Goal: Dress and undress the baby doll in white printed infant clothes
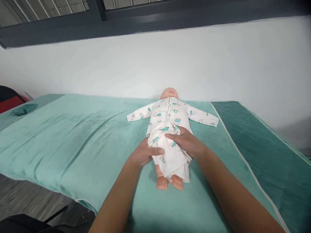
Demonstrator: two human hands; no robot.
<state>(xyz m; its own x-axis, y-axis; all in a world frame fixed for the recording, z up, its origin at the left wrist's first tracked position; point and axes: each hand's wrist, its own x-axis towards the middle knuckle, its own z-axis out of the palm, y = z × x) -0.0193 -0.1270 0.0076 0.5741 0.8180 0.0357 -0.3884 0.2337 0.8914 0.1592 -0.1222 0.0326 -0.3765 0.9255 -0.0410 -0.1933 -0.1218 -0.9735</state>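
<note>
A baby doll (169,92) lies on its back, head toward the wall, arms spread. It wears a white long-sleeved top (167,111) with teal and pink prints. White printed baby pants (171,158) cover its legs, bunched at the waist; its bare feet (162,183) stick out below. My left hand (145,152) is closed on the pants at the left hip, thumb on top of the cloth. My right hand (186,141) grips the bunched cloth at the right side of the waist. The fingertips under the fabric are hidden.
A light green sheet (80,129) covers the bed, with a darker green part (267,145) on the right. The white wall (109,68) rises behind, below a dark window frame (155,17). A red and black object (11,100) is at far left; a black item (21,223) is at bottom left.
</note>
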